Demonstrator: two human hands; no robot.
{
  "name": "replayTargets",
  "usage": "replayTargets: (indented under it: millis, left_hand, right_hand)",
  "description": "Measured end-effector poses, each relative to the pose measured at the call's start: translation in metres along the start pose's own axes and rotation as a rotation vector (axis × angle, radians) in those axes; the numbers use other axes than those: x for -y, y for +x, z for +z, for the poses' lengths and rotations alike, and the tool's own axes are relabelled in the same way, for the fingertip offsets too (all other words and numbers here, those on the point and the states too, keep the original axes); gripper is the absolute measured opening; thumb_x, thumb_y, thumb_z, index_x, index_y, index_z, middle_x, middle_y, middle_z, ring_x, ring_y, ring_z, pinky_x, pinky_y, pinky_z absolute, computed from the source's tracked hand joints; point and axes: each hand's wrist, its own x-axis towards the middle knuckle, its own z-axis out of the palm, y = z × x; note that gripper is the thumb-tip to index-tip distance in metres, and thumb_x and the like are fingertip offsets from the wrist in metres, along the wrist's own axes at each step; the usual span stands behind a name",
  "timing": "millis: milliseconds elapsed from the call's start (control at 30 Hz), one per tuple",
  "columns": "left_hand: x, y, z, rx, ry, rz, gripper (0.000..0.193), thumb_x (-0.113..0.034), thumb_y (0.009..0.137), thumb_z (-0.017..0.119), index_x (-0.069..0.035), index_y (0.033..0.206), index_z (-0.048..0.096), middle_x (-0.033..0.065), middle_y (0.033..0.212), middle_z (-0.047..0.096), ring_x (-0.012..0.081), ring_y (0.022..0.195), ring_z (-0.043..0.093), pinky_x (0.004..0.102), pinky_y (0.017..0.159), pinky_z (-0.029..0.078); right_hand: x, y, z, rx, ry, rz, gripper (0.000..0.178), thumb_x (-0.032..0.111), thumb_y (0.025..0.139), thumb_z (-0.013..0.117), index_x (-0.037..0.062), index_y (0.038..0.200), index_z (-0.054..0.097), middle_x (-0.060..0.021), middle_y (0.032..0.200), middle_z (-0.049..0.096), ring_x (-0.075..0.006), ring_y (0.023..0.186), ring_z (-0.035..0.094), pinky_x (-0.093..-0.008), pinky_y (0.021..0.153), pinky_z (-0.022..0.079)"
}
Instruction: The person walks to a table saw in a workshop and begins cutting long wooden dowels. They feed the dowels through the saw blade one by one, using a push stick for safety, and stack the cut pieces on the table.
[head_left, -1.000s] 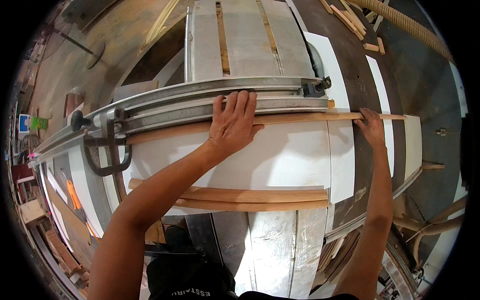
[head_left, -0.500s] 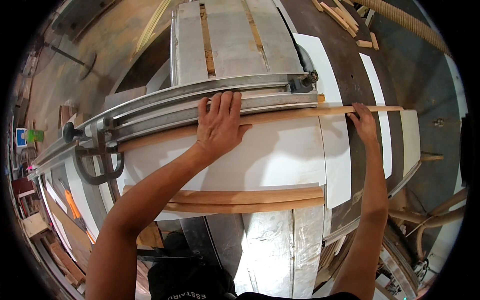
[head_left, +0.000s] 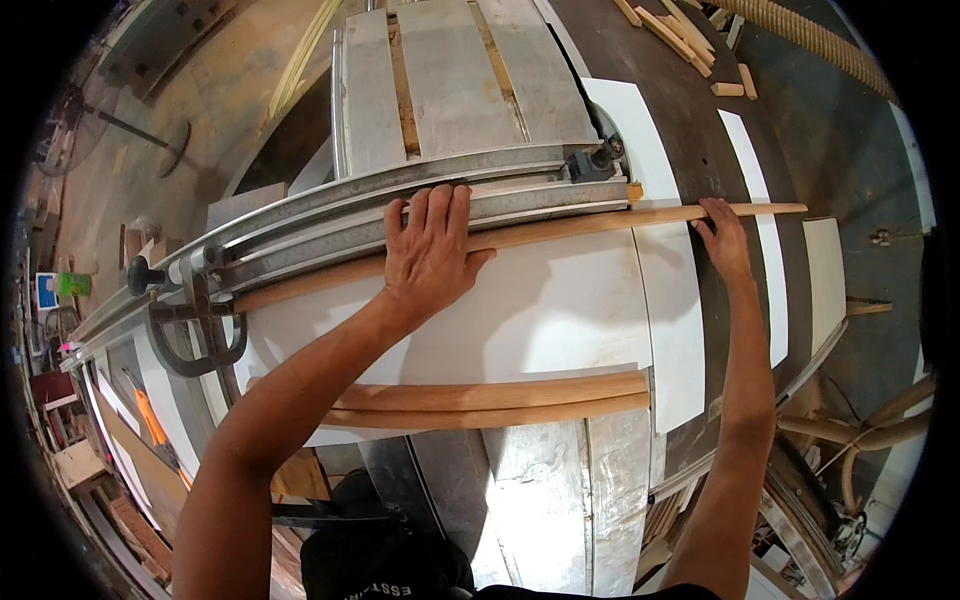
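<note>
A long, slim wooden strip (head_left: 560,231) lies along the near side of a metal fence (head_left: 540,203), over a white board (head_left: 560,290). My left hand (head_left: 430,245) is over the strip's middle, its fingers bent against the fence and its thumb along the strip. Part of the strip is hidden beneath that hand. Near the strip's right end my right hand (head_left: 725,240) grips it between thumb and fingers. Two more wooden strips (head_left: 500,398) lie side by side at the board's near edge, partly behind my left forearm.
A dark curved clamp frame (head_left: 200,345) stands at the fence's left end, with a black knob (head_left: 139,275) beyond. Slotted metal table panels (head_left: 450,80) extend behind the fence. Wood offcuts (head_left: 680,40) lie far right, near a ribbed hose (head_left: 820,40). An orange-handled tool (head_left: 150,415) lies left.
The view has turned slightly, so the fence and table appear a little shifted. Both hands keep nearly the same places on the wooden strip.
</note>
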Motion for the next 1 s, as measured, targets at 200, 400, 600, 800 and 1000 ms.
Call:
replayTargets:
  millis: [200,400,600,800,1000]
  left_hand:
    - [0.0006,-0.0005,0.0003,-0.004,0.006,0.012,0.086,-0.045,0.068,0.085,-0.002,0.133,0.047,0.0132,0.121,0.051,0.0290,0.113,0.048,0.0479,0.096,0.031]
    - [0.0005,-0.0008,0.0014,0.009,0.005,-0.002,0.086,-0.044,0.068,0.085,-0.002,0.133,0.047,0.0136,0.122,0.051,0.0297,0.114,0.048,0.0489,0.097,0.031]
    - [0.0009,-0.0007,0.0016,0.006,-0.005,0.000,0.087,-0.045,0.068,0.085,-0.002,0.134,0.047,0.0135,0.123,0.051,0.0301,0.115,0.048,0.0489,0.098,0.031]
    - [0.0005,-0.0011,0.0020,0.012,-0.011,-0.012,0.087,-0.045,0.068,0.085,-0.003,0.134,0.046,0.0134,0.124,0.051,0.0298,0.115,0.048,0.0484,0.097,0.031]
    - [0.0026,-0.0025,0.0010,-0.001,-0.030,-0.030,0.086,-0.043,0.068,0.086,-0.004,0.134,0.046,0.0131,0.123,0.051,0.0304,0.115,0.048,0.0481,0.099,0.030]
  right_hand:
    - [-0.0010,-0.0010,0.0026,-0.023,0.016,-0.010,0.042,0.017,0.089,0.072,0.0028,0.127,0.063,-0.0190,0.135,0.059,-0.0373,0.131,0.050,-0.0446,0.107,0.045]
    - [-0.0022,-0.0005,0.0036,-0.031,0.004,-0.011,0.041,0.017,0.089,0.072,0.0028,0.126,0.063,-0.0183,0.133,0.060,-0.0367,0.129,0.052,-0.0448,0.106,0.045]
    - [-0.0030,-0.0007,0.0031,-0.058,0.011,-0.035,0.040,0.016,0.088,0.073,0.0028,0.125,0.064,-0.0187,0.132,0.060,-0.0371,0.127,0.054,-0.0447,0.105,0.046]
    - [-0.0023,-0.0007,0.0002,-0.025,0.019,-0.032,0.040,0.016,0.087,0.073,0.0027,0.124,0.064,-0.0189,0.130,0.062,-0.0364,0.124,0.056,-0.0440,0.105,0.047]
    - [0.0007,-0.0029,0.0018,-0.052,0.017,-0.030,0.041,0.016,0.087,0.074,0.0011,0.124,0.064,-0.0189,0.131,0.061,-0.0359,0.125,0.055,-0.0433,0.106,0.045]
